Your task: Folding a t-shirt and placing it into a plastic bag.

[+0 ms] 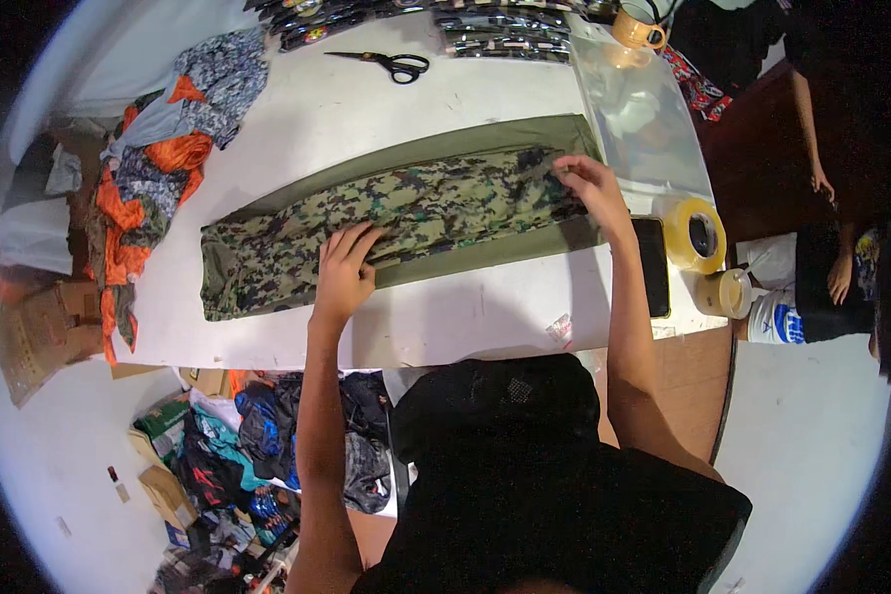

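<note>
A long strip of folded camouflage cloth [416,208] lies across the white table, on top of a plain olive-green cloth [465,261] that shows along its far and near sides. My left hand [345,272] rests on the near edge of the camouflage cloth, around its middle, fingers bent and lying on the fabric. At the right end, my right hand [596,193] has its thumb and fingers pinched together on the dark, bunched edge of the camouflage cloth. Whether these pieces are garments, I cannot tell.
Black scissors [396,66] lie beyond the cloth. At the right are a phone [651,267], tape rolls [698,236], a clear plastic sheet [643,119] and an orange mug [638,27]. Orange and grey cloth [173,153] heaps at the left. Other people [837,267] are at the right.
</note>
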